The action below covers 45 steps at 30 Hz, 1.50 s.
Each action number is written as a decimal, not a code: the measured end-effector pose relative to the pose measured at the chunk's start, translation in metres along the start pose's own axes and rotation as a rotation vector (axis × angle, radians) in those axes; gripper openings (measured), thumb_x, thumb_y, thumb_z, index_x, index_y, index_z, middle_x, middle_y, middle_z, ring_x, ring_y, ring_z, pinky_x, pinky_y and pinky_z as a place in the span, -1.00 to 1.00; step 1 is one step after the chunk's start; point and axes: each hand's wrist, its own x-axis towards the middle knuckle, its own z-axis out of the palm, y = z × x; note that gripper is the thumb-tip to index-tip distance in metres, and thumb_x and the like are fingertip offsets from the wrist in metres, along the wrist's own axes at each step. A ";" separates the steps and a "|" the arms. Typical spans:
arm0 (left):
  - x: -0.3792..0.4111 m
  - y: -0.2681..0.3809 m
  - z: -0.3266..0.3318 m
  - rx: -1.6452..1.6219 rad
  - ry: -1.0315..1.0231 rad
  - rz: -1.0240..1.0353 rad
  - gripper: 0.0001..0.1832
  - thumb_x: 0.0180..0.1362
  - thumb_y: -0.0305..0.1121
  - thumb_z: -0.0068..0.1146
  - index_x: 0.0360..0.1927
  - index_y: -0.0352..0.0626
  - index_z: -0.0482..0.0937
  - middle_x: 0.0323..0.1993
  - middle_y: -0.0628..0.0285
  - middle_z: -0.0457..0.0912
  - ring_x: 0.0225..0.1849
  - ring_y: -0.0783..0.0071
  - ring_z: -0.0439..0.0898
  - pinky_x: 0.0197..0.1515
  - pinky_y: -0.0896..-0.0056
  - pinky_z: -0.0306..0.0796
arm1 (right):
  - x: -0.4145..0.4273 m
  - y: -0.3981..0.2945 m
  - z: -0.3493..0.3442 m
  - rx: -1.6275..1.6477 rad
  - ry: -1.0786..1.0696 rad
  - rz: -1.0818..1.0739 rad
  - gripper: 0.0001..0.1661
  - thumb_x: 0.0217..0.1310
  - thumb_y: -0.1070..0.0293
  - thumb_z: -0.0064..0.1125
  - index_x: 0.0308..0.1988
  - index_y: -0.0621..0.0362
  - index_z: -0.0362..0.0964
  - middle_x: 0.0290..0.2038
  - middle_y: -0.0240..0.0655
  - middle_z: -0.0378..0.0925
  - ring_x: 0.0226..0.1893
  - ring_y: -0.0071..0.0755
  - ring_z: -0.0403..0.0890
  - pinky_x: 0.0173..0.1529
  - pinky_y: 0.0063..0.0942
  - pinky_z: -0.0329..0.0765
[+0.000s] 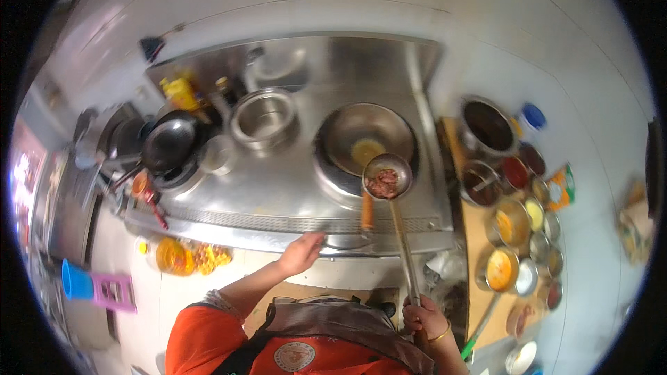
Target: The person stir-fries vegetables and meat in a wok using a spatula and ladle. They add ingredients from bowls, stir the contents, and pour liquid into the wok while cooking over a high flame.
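A long-handled metal ladle (401, 239) holds pieces of reddish meat (383, 185) in its bowl. My right hand (424, 317) is closed around the lower part of its handle. The ladle's bowl overlaps the near rim of a steel wok (365, 122) in this view; whether they touch cannot be told. Yellowish liquid (367, 151) lies in the bottom of the wok, whose wooden handle (367, 211) points towards me. My left hand (302, 255) is empty, its fingers extended near the front edge of the stove (250, 187).
A steel pot (264, 120) stands left of the wok, with a black wok (169, 146) farther left. Along the right, a wooden counter (477, 271) bears bowls of sauces and a large dark-filled pot (487, 127). An oil jug (174, 256) is at the lower left.
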 end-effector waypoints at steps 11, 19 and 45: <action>-0.276 -0.149 -0.012 0.049 0.324 -1.347 -0.55 -0.05 -0.35 -0.07 -0.03 -0.30 0.32 -0.08 -0.13 0.43 -0.03 0.02 0.41 0.01 0.22 0.29 | 0.240 0.025 0.141 -0.454 -0.283 0.324 -0.67 0.09 0.31 -0.01 -0.69 0.07 0.18 -0.78 -0.44 0.22 -0.78 -0.51 0.28 -0.67 -0.55 0.28; -0.411 -0.010 0.098 -0.115 0.811 -1.789 -0.55 -0.04 -0.31 -0.10 -0.06 -0.34 0.33 -0.10 -0.14 0.43 -0.03 0.01 0.40 0.02 0.21 0.27 | 0.364 0.122 0.183 -0.790 -0.190 0.061 -0.60 0.04 0.15 -0.02 -0.54 0.33 0.24 -0.66 -0.16 0.39 -0.73 -0.27 0.42 -0.69 -0.36 0.38; -0.358 0.398 0.478 0.016 1.847 -3.421 -0.44 -0.14 -0.38 0.06 0.01 -0.28 0.23 0.00 -0.07 0.25 0.08 0.02 0.18 0.10 0.00 0.07 | 0.079 0.332 0.297 -2.086 -1.858 0.220 -0.75 0.17 0.31 -0.15 -0.29 0.31 0.27 -0.55 -0.12 0.46 -0.69 -0.32 0.45 -0.64 -0.43 0.41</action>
